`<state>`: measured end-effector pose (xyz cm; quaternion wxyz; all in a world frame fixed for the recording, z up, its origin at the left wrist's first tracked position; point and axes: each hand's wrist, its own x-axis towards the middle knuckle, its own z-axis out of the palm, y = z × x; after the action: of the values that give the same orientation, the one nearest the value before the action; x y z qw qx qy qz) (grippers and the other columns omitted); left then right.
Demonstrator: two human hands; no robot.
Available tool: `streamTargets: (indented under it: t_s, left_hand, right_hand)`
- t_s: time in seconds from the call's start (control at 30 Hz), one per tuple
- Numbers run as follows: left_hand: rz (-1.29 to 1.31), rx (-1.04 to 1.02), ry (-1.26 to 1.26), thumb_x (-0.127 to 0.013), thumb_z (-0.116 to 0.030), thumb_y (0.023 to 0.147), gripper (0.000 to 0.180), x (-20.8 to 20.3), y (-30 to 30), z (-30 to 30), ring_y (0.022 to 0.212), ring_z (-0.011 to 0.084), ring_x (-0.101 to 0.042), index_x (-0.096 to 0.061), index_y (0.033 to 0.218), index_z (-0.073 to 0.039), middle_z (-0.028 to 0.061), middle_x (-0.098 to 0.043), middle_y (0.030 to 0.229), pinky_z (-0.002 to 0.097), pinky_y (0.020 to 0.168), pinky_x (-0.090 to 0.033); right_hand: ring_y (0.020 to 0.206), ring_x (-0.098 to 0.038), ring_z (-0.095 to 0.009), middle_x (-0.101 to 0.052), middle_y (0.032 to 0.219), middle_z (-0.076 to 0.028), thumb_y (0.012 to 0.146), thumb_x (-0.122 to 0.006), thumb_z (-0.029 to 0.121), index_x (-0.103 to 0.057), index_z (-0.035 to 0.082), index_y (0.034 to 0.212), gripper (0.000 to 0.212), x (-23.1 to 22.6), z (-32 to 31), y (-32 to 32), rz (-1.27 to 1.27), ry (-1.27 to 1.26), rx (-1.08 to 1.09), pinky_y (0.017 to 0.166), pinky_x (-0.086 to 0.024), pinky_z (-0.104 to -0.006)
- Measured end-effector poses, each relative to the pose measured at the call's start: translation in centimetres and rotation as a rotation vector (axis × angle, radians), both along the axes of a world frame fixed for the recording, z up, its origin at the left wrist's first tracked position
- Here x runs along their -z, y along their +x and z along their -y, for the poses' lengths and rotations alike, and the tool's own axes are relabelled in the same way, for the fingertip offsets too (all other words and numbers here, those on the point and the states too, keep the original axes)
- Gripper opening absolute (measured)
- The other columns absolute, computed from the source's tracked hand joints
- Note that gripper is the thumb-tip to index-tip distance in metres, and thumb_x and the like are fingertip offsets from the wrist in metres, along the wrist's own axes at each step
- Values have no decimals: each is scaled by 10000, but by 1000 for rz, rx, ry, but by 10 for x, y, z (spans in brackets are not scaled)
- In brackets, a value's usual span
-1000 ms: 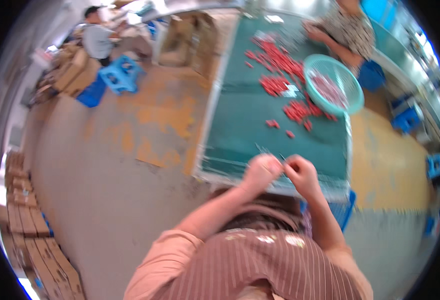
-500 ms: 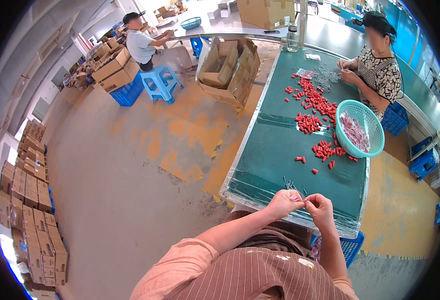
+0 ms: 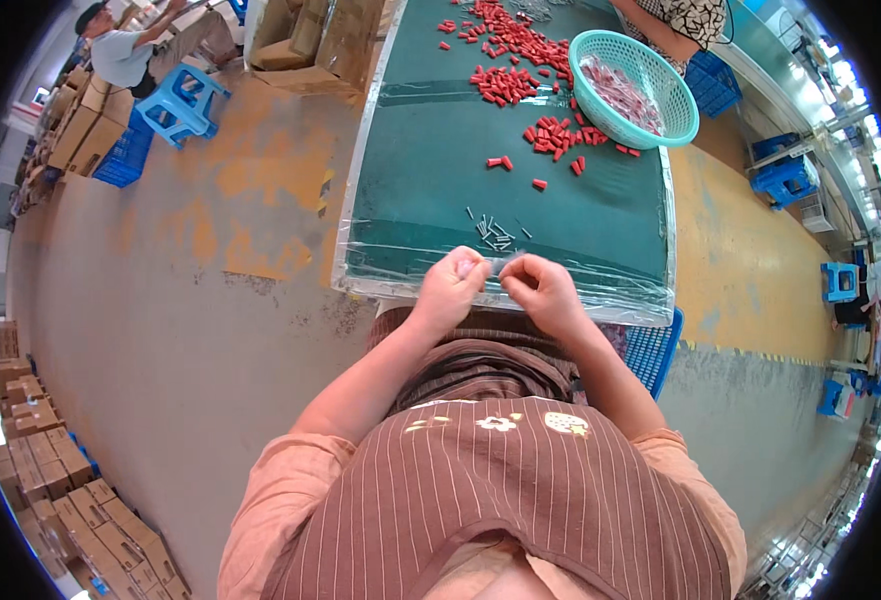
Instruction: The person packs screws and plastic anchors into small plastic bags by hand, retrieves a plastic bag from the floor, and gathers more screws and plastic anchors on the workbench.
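My left hand [image 3: 453, 287] and my right hand [image 3: 545, 290] are close together at the table's near edge, fingers pinched. A small translucent piece, apparently a clear plastic bag [image 3: 494, 265], shows between my fingertips; its contents are too small to make out. Just beyond my hands, several thin grey metal pins [image 3: 496, 238] lie loose on the green tabletop [image 3: 430, 180]. Farther off are loose red plastic caps [image 3: 556, 135], some in small heaps. A mint-green basket [image 3: 588, 100] at the far right holds many clear little bags with red bits inside.
Clear film covers the table's near edge. Below it to the right stands a blue crate [image 3: 650, 352]. Beyond the basket, a co-worker's arm [image 3: 657, 28] reaches the table. To the left are a blue stool [image 3: 182, 103], an open carton [image 3: 315, 75] and a seated person [image 3: 120, 55].
My view has tilted down and turned, so the table sits higher and farther left in the picture. My hands stay pinched close together, and more of the pins shows beyond them.
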<state>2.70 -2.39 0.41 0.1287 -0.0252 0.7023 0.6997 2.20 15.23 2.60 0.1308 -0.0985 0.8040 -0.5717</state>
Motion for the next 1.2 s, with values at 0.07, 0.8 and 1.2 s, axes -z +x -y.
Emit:
streamTargets:
  t_s: [0.07,0.8,1.2]
  left_hand:
    - [-78,-50,-70,-558,-134,899,114,12,-1,11,674,35,-462,-565,839,-37,-25,-576,735,198,620,-395]
    - [-4,-190,-167,-658,-84,808,76,14,1,35,647,47,-520,-640,784,-14,-10,-621,700,215,615,-440]
    - [82,-183,-270,-687,-82,787,87,3,-4,28,657,47,-525,-626,776,-21,-7,-625,721,208,621,-439]
  right_hand:
    - [761,-628,-269,-629,819,-155,805,-603,111,-628,-7,886,145,17,-10,-13,-86,253,93,690,-484,-335]
    - [821,-598,-340,-594,829,-145,767,-569,82,-613,52,821,76,24,-1,-63,-378,618,-142,742,-490,-422]
    - [829,-645,-264,-640,876,-124,734,-623,133,-640,39,810,121,19,13,-74,-495,1126,-431,721,-529,-360]
